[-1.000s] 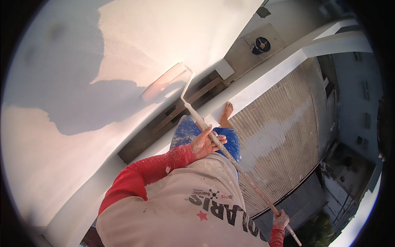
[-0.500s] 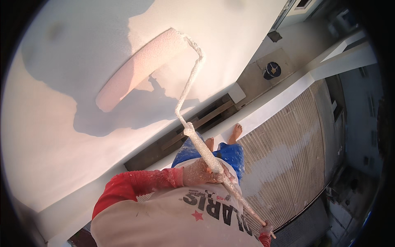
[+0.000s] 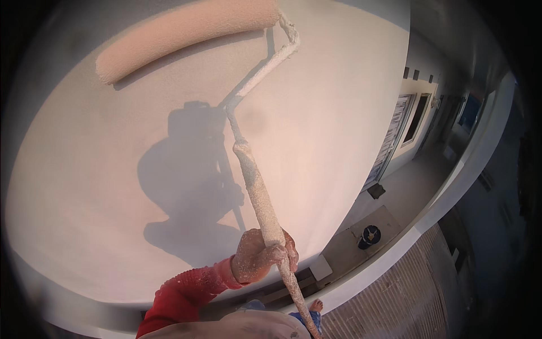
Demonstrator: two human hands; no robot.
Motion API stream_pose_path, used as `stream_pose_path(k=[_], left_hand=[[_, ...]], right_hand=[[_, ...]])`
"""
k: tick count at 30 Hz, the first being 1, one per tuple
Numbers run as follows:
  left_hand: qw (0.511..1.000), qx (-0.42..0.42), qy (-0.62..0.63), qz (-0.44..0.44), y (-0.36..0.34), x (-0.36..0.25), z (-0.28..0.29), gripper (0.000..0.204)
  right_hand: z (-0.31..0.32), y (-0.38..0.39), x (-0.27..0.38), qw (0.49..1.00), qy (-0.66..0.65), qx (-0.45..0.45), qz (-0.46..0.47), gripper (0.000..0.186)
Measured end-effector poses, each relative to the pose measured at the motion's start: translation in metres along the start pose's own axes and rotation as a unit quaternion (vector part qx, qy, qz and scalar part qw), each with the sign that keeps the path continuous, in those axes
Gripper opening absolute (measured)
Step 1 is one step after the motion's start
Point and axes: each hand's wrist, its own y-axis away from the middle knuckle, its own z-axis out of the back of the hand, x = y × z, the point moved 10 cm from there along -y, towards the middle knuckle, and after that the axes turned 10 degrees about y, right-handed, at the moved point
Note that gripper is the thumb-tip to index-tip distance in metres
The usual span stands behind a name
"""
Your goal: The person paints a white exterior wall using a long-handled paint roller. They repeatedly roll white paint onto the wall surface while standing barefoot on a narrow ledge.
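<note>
My left hand [image 3: 261,257], in a red sleeve, is closed round the paint-crusted handle of a long paint roller [image 3: 258,195]. Its thick, pale pinkish roller cover [image 3: 189,38] lies at the upper left, against or very close to the white wall [image 3: 333,124]. A bent, paint-caked wire frame [image 3: 257,79] joins cover and handle. Below my left hand the thin pole runs down and out at the lower edge. My right hand is out of view. Shadows of my upper body and of the roller fall on the wall.
A bare foot [image 3: 316,305] shows below, near a low white parapet [image 3: 395,247]. Beyond it lies a corrugated roof [image 3: 389,299]. A dark bucket [image 3: 370,236] stands on the walkway at right, with a pale block [image 3: 320,268] nearer and a window [image 3: 415,118] farther along.
The roller has moved up the wall, and my left hand has risen from in front of my shirt. The view has tilted upward. My right hand, earlier at the pole's lower end, has left the picture.
</note>
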Motion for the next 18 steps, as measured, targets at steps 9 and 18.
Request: stream_pose_path(k=[9, 18], left_hand=[[0.975, -0.034, -0.151, -0.159, -0.064, -0.111, -0.057, 0.030], [0.963, 0.033, -0.209, -0.166, -0.133, -0.127, -0.143, 0.042]], right_hand=[[0.029, -0.049, 0.078, 0.989, -0.042, -0.041, 0.138, 0.028], [0.096, -0.044, 0.071, 0.971, -0.151, -0.178, 0.050, 0.034]])
